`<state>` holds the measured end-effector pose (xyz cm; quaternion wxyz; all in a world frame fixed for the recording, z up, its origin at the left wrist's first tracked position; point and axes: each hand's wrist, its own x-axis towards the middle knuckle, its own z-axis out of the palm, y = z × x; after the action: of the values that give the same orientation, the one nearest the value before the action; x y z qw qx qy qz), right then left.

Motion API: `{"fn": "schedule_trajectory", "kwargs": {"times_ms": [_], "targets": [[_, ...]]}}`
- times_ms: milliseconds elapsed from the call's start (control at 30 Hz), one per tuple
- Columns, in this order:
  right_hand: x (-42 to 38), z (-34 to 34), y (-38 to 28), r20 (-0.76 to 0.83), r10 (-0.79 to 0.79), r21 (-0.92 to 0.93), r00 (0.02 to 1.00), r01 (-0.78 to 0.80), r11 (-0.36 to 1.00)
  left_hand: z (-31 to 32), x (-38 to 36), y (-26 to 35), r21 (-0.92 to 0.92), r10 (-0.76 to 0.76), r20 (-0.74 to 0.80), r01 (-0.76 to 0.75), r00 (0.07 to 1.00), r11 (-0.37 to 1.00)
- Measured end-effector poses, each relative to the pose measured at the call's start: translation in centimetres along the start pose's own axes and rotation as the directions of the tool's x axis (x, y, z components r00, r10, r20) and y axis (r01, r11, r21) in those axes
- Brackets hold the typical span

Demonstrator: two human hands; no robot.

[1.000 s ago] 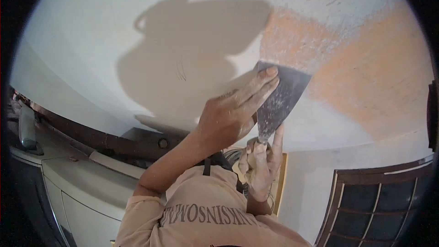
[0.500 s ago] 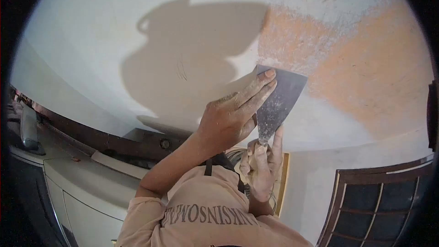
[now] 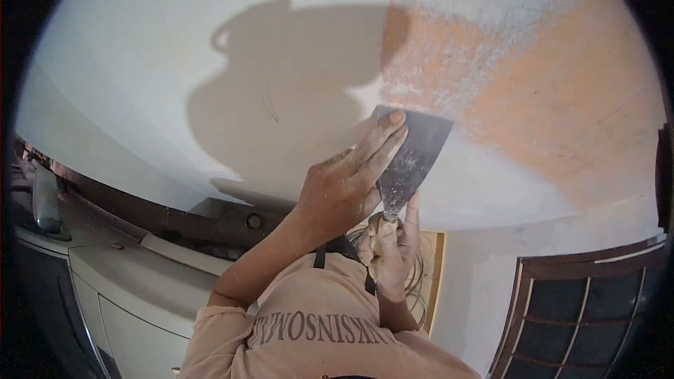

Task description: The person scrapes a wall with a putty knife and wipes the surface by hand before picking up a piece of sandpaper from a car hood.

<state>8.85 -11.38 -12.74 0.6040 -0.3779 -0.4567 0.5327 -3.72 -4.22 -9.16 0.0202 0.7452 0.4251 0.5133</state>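
Observation:
A wide putty knife [image 3: 420, 147] with a dusty grey blade lies against the wall, its broad edge at the lower border of a scuffed orange patch [image 3: 435, 49]. My right hand [image 3: 393, 256] is wrapped round its handle, below the blade, and hides most of that handle. Two outstretched fingers of my left hand [image 3: 344, 182] press on the blade's left side near the edge, while the thumb sits lower down by the blade. White dust coats the fingers of both hands.
Pale wall [image 3: 126, 70] surrounds the orange area, with a large shadow across it. At lower left runs a cream counter or cabinet [image 3: 133, 274]. A dark-paned window frame [image 3: 516, 295] stands at lower right. Coiled cable [image 3: 419, 288] hangs by a yellowish wooden edge [image 3: 437, 274] behind my right arm.
Both hands and the putty knife have moved a little left and slightly down along the wall. The grip on the knife looks the same.

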Motion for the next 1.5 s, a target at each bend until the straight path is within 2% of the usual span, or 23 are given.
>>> {"fn": "schedule_trajectory", "kwargs": {"times_ms": [67,233,333,433,533,633,733,833,933,1033,1133,1233,1333,1467,1500], "targets": [[0.3,-0.3,0.9,0.015,-0.024,-0.056,1.0,0.025,0.998,-0.1,-0.1,-0.2,0.013,-0.01,0.008,0.009,1.0,1.0],[1.4,0.0,-0.5,0.058,-0.072,-0.04,0.996,0.075,0.996,-0.1,1.0,-0.1,-0.061,0.019,-0.061,-0.023,0.998,0.998],[0.5,0.0,-0.8,0.023,0.01,-0.03,1.0,-0.009,1.0,0.1,0.4,-0.5,0.057,0.089,-0.018,-0.088,0.996,0.995],[1.3,0.6,-0.8,0.006,-0.02,-0.016,1.0,0.02,1.0,-0.1,1.4,-0.6,-0.093,0.063,-0.066,-0.069,0.996,0.993],[1.1,0.7,-1.2,0.017,-0.024,0.006,1.0,0.024,1.0,-0.4,1.6,-0.1,-0.072,0.059,-0.094,-0.066,0.994,0.995],[0.6,0.2,-1.5,-0.014,0.01,0.016,1.0,-0.01,1.0,-0.1,1.3,-0.4,0.009,0.082,-0.032,-0.082,0.996,0.997],[1.4,0.1,-2.3,-0.005,-0.006,-0.075,1.0,0.006,0.997,-0.4,2.3,0.0,-0.075,0.055,-0.056,-0.059,0.997,0.995],[0.7,0.9,-2.2,0.005,-0.002,-0.047,1.0,0.002,0.999,-1.1,1.7,-0.1,-0.032,0.027,-0.071,-0.029,0.997,0.999],[1.2,0.5,-2.4,0.025,-0.026,-0.015,0.999,0.026,1.0,-0.5,1.8,-0.3,-0.055,0.065,-0.031,-0.067,0.997,0.996],[1.8,0.9,-2.7,0.018,-0.041,-0.036,0.999,0.041,0.999,-0.8,2.6,0.8,-0.213,-0.068,-0.077,0.05,0.995,0.976],[0.7,0.6,-2.3,0.016,-0.007,-0.03,1.0,0.007,1.0,-0.7,1.4,0.0,-0.012,0.029,-0.044,-0.03,0.999,0.999],[1.3,0.6,-2.4,0.036,-0.028,-0.025,0.999,0.029,0.999,-0.3,1.7,-0.5,-0.059,0.065,-0.033,-0.067,0.997,0.996],[1.2,0.5,-2.3,-0.002,-0.032,-0.076,0.999,0.032,0.997,-0.7,2.1,0.3,-0.089,-0.01,-0.066,0.004,0.998,0.996],[0.7,0.6,-2.2,0.001,-0.02,-0.061,1.0,0.021,0.998,-0.3,1.5,-0.1,0.002,0.036,-0.066,-0.036,0.997,0.999],[1.0,0.9,-2.4,0.005,-0.023,-0.083,1.0,0.023,0.996,-0.5,1.7,-0.1,-0.044,0.025,-0.077,-0.028,0.997,0.999]]}}
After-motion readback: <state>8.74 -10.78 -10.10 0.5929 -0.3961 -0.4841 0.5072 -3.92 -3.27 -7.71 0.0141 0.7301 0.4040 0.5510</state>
